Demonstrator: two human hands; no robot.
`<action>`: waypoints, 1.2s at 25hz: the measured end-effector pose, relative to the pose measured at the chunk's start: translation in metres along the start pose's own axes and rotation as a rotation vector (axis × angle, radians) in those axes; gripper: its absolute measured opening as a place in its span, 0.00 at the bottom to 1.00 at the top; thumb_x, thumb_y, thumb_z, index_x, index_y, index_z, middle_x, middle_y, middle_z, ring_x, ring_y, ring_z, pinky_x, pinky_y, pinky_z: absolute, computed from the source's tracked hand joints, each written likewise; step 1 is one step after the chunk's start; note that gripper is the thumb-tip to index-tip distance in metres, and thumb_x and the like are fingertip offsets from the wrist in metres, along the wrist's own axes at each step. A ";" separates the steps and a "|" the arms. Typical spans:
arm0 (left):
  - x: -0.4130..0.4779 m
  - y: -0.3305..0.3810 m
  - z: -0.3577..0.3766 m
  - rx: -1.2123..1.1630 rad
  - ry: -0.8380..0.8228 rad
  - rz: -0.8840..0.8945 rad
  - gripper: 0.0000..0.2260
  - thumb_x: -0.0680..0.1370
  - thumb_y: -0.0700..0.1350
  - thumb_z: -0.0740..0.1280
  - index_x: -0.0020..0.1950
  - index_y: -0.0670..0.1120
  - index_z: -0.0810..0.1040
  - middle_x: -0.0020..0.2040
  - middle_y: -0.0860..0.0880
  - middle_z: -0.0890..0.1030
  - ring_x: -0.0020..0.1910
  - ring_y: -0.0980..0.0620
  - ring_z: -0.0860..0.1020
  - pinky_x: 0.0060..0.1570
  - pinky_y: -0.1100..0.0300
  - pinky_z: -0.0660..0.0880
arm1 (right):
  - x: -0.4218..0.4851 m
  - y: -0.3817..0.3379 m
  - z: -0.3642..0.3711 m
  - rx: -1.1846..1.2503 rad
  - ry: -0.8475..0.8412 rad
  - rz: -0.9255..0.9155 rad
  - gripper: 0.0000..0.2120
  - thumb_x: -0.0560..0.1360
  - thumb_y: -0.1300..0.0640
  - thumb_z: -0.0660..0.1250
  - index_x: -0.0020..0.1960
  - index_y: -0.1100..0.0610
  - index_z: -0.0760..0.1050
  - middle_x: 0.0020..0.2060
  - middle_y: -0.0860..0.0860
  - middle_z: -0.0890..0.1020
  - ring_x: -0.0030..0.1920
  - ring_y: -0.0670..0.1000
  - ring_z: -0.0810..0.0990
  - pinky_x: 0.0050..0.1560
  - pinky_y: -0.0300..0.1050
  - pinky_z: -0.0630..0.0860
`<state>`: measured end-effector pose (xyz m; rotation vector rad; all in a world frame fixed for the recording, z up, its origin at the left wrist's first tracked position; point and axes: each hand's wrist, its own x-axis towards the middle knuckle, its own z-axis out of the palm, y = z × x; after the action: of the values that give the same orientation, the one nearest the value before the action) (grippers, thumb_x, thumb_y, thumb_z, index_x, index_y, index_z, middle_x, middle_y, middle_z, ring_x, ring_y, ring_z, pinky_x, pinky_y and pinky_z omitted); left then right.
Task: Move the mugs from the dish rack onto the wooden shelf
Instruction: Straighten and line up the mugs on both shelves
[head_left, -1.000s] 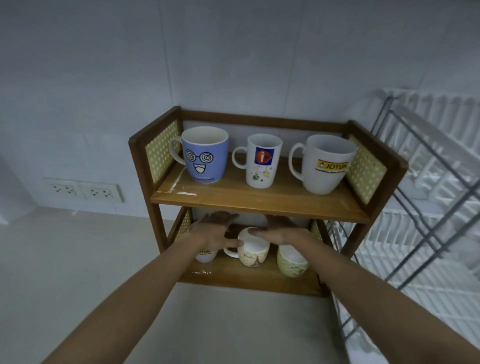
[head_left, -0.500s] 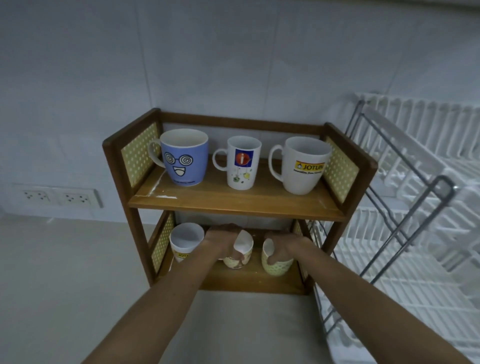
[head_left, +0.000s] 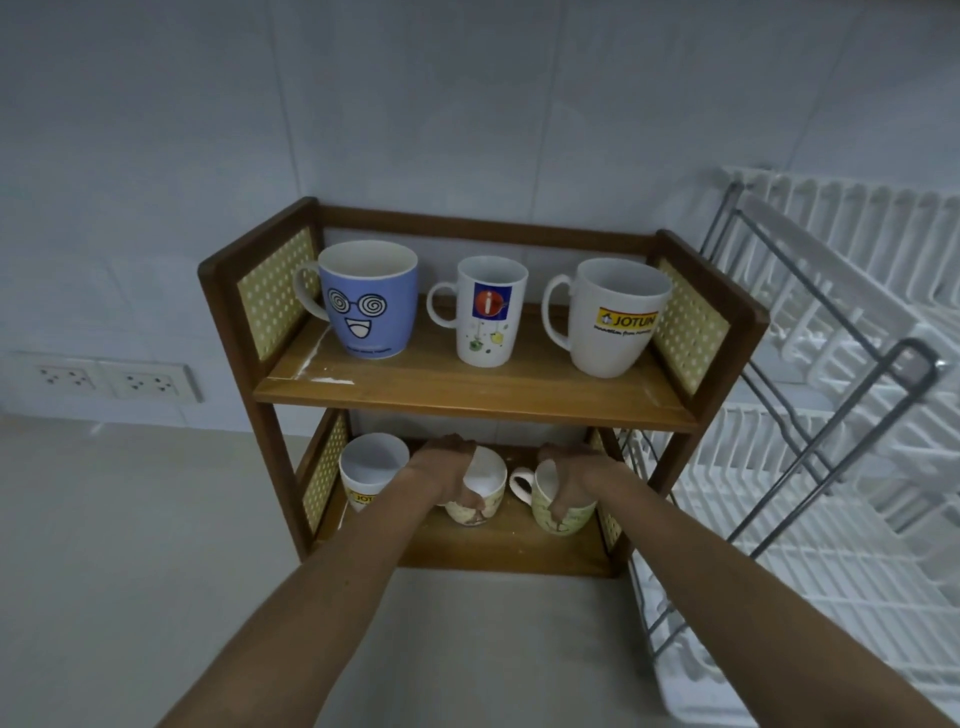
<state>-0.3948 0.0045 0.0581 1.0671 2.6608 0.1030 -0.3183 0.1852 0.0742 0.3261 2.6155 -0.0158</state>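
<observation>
- Mugs are the job here: two small cream ceramic mugs with faint printed patterns sit on the lower board of the two-tier brown wooden shelf (head_left: 467, 400) with yellow perforated side panels.
- Left hand (head_left: 447, 470) is curled over the rim of the cream mug with brownish print (head_left: 480, 501), thumb down its near wall; right hand (head_left: 569, 480) is clasped the same way round the cream mug with greenish print (head_left: 558, 514), whose handle points left.
- Gripping from above by the rim probably suits the low gap under the upper board, letting each mug go down upright.
- Both mugs look seated on the board, so I judge the hands are about to let go.
- Beside them at the left stands a white mug with a yellow label (head_left: 366, 470), close to the left hand but apart.
- Upper board carries a blue mug with a cartoon face (head_left: 369, 301), a slim white mug with a blue-and-red square logo (head_left: 488, 312) and a large white JOTUN mug (head_left: 610, 317), handles to the left.
- White wire dish rack with grey frame (head_left: 831, 426) stands just right of the shelf; no mugs show in its visible part.
- Pale countertop (head_left: 130, 545), pale tiled wall, white double wall socket (head_left: 117, 382) at left.
</observation>
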 end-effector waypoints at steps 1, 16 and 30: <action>0.000 0.000 0.000 -0.002 0.002 -0.004 0.36 0.69 0.57 0.73 0.70 0.43 0.66 0.68 0.43 0.72 0.65 0.43 0.71 0.63 0.52 0.70 | 0.000 0.000 -0.002 -0.009 -0.026 -0.023 0.41 0.66 0.53 0.76 0.72 0.52 0.58 0.69 0.56 0.67 0.68 0.59 0.67 0.60 0.52 0.74; -0.015 -0.053 -0.020 -0.138 -0.086 -0.096 0.44 0.71 0.64 0.67 0.78 0.51 0.47 0.79 0.47 0.51 0.77 0.45 0.53 0.74 0.46 0.54 | 0.007 -0.005 0.000 -0.040 -0.111 -0.040 0.54 0.64 0.47 0.77 0.77 0.43 0.43 0.78 0.53 0.45 0.77 0.62 0.48 0.71 0.65 0.59; -0.044 -0.081 -0.009 0.064 -0.065 -0.184 0.39 0.75 0.55 0.66 0.78 0.54 0.44 0.79 0.44 0.46 0.77 0.41 0.51 0.72 0.46 0.59 | 0.003 -0.081 0.002 0.005 0.231 -0.225 0.46 0.68 0.43 0.74 0.77 0.53 0.54 0.75 0.54 0.61 0.73 0.58 0.61 0.70 0.57 0.64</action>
<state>-0.4211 -0.0844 0.0635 0.8233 2.7044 -0.0523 -0.3382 0.1071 0.0668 0.0343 2.8683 -0.0655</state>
